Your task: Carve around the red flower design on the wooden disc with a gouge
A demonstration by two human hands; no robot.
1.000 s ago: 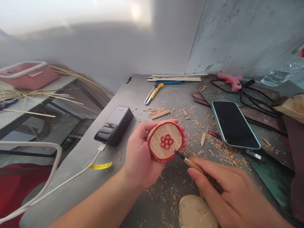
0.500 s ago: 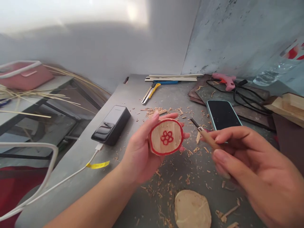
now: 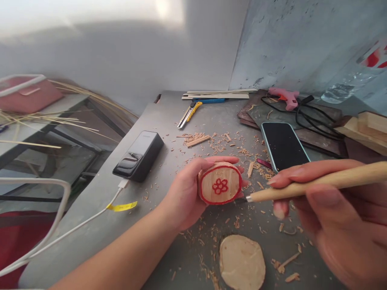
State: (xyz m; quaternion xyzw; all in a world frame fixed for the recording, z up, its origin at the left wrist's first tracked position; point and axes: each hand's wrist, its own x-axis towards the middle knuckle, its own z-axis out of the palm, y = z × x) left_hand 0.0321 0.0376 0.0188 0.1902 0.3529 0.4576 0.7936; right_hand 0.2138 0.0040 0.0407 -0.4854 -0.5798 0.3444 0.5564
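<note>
Left hand (image 3: pixel 184 197) fingers are gripping red-rimmed wood disc (image 3: pixel 220 183) above counter (image 3: pixel 169 133); right hand (image 3: pixel 338 217) fingers are pinching carving tool (image 3: pixel 314 186), tip touching disc's right edge.

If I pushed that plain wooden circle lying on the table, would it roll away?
Probably not. The plain wooden disc lies flat on the table, so it would likely slide rather than roll. It looks thick and solid, so it is probably stiff. Loose wood shavings around it might make it skid a little.
</note>
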